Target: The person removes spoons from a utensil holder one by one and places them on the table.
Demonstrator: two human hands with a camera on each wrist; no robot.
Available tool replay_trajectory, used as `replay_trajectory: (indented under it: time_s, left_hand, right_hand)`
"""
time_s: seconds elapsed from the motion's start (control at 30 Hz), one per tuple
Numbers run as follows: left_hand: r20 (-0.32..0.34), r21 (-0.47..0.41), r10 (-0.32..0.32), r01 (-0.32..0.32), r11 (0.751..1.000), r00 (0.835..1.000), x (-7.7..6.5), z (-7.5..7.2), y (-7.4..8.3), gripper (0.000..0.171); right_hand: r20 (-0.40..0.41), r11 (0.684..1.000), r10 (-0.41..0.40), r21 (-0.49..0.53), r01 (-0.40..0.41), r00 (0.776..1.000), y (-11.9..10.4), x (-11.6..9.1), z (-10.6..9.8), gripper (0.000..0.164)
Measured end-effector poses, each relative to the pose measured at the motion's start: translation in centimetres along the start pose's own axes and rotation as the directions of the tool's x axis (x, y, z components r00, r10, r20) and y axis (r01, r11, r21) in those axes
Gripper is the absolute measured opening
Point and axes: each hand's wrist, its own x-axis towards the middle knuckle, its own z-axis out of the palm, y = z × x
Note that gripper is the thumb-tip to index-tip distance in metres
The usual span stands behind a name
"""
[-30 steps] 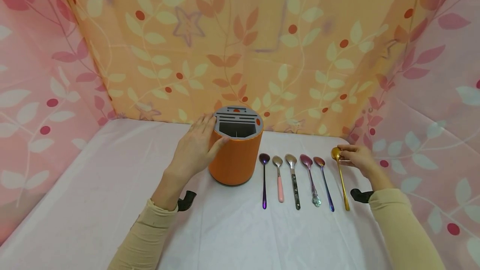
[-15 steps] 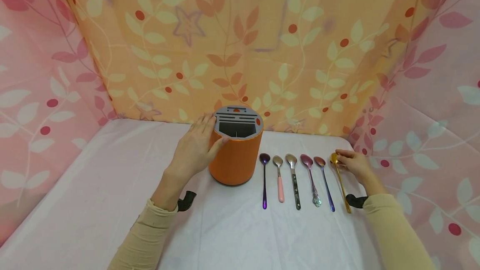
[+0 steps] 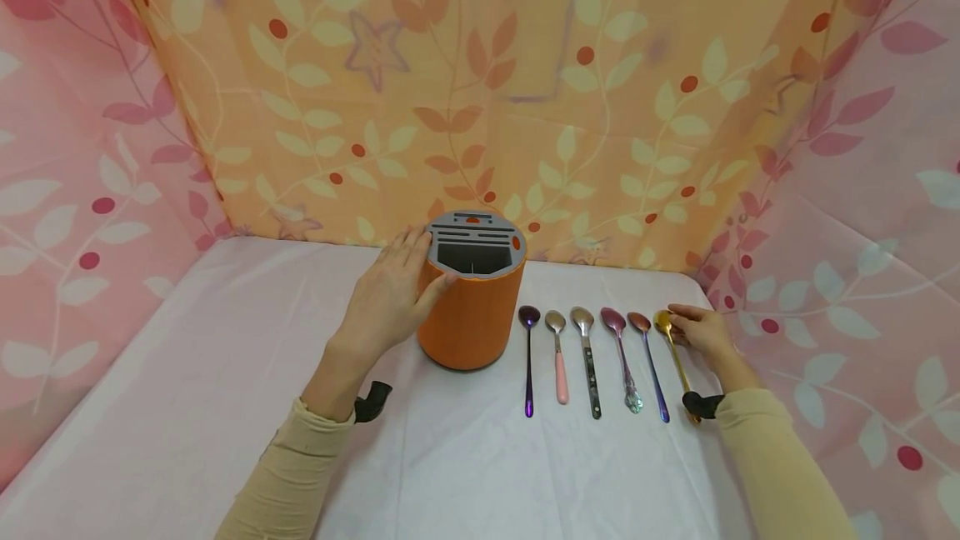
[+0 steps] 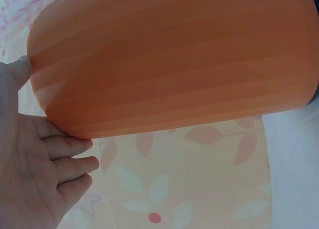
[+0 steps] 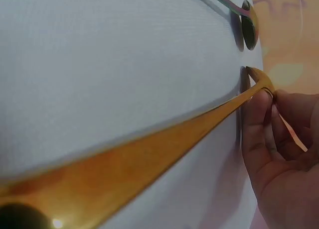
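My left hand (image 3: 386, 298) rests with fairly straight fingers against the left side and top edge of an orange cylindrical utensil holder (image 3: 468, 323). In the left wrist view the thumb and fingertips touch the holder's orange wall (image 4: 174, 64). At the right end of a row of spoons, my right hand (image 3: 705, 336) pinches a gold spoon (image 3: 678, 361) near its bowl. The right wrist view shows thumb and fingers at the spoon's neck, with its long gold handle (image 5: 149, 159) running toward the camera over the white cloth. Part of the bowl is hidden behind the fingers.
Left of the gold spoon lie a blue-handled spoon (image 3: 652, 369), a pink-purple spoon (image 3: 621, 348), a black-handled spoon (image 3: 590, 373), a pink-handled spoon (image 3: 560, 369) and a purple spoon (image 3: 528, 365). The holder's grey slotted top (image 3: 480, 227) faces up. Patterned cloth walls (image 3: 450, 107) surround the white-covered table (image 3: 450, 457).
My right hand has moved a little toward me and to the left, and the gold spoon's bowl has shifted the same way, closer to the row. The left hand and the holder have stayed put.
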Motion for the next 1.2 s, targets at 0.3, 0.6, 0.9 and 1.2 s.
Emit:
replay_trajectory:
  time_s: [0.3,0.6,0.9,1.2]
  left_hand:
    - [0.007,-0.009,0.002,-0.002,1.000,1.000,0.0,0.0,0.2,0.087]
    - [0.005,-0.018,0.006,-0.006,1.000,1.000,0.2,0.0,0.1,0.086]
    - [0.000,-0.005,-0.007,0.007,1.000,1.000,0.1,-0.1,-0.6,0.088]
    - [-0.022,0.033,-0.006,0.007,0.999,1.000,-0.3,0.0,-1.6,0.093]
  right_hand:
    - [-0.098,0.998,0.011,-0.057,-0.017,0.995,0.9,-0.6,0.0,0.045]
    - [-0.151,0.995,0.041,-0.085,-0.054,0.988,0.5,-0.7,0.3,0.048]
    - [-0.203,0.958,-0.013,-0.283,-0.046,0.979,-1.9,-1.4,1.8,0.060]
    - [-0.197,0.924,-0.245,-0.344,0.167,0.949,-5.6,-2.8,4.0,0.057]
